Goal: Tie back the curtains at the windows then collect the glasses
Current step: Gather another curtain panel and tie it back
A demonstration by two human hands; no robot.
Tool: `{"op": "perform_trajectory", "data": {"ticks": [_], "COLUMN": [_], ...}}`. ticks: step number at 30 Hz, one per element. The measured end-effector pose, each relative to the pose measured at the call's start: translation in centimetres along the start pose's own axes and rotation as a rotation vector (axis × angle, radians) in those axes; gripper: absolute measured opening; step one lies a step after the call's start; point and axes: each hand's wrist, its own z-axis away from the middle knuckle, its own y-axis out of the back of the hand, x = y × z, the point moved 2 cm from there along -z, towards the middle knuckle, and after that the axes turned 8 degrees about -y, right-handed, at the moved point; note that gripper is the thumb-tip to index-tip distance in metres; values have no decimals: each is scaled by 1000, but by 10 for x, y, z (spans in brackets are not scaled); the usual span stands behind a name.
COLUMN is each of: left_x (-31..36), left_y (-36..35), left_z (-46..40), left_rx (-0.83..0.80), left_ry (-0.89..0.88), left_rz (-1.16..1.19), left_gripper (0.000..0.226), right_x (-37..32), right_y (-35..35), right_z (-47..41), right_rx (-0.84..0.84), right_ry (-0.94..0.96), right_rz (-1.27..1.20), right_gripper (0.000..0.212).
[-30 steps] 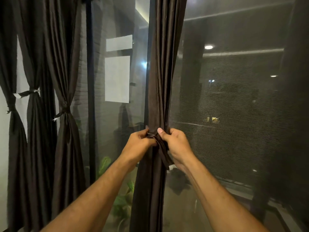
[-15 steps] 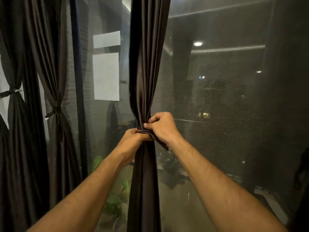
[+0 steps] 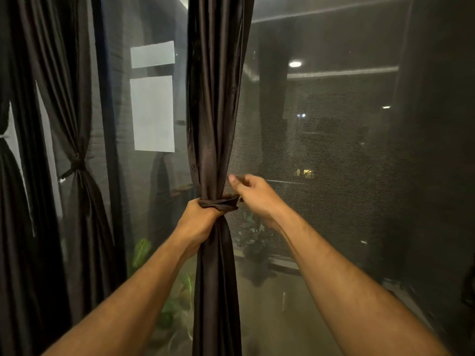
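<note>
At middle window, our left hand (image 3: pixel 199 222) grips bunched curtain (image 3: pixel 217 124); right hand (image 3: pixel 253 195) pinches tie-back (image 3: pixel 221 202) end. Mid-tying; next we need snug knot. Glasses not visible.

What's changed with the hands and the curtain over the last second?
The right hand has come off the gathered curtain and drawn to the right, pulling the tie-back band out. The left hand still grips the bunch. The tied curtain at left is unchanged.

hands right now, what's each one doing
Left hand: grips the gathered curtain at the tie-back band.
Right hand: blurred; seems to pinch the band's end.
</note>
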Motion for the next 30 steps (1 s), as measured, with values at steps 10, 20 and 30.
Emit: {"op": "perform_trajectory", "data": {"ticks": [10,20,30], "left_x": [3,1,3], "left_y": [0,16,20], "left_z": [-1,-1,27], "left_rx": [10,22,352], "left_ry": [-3,-2,44], "left_rz": [-149,-271,-77], "left_gripper": [22,19,26], "right_x": [14,30,37], "right_y": [-14,-37,-43], "right_z": [16,33,38], "right_rx": [243,149,253], "right_ry": [84,404,320], "right_rz": [410,365,201], "right_gripper": [18,28,15]}}
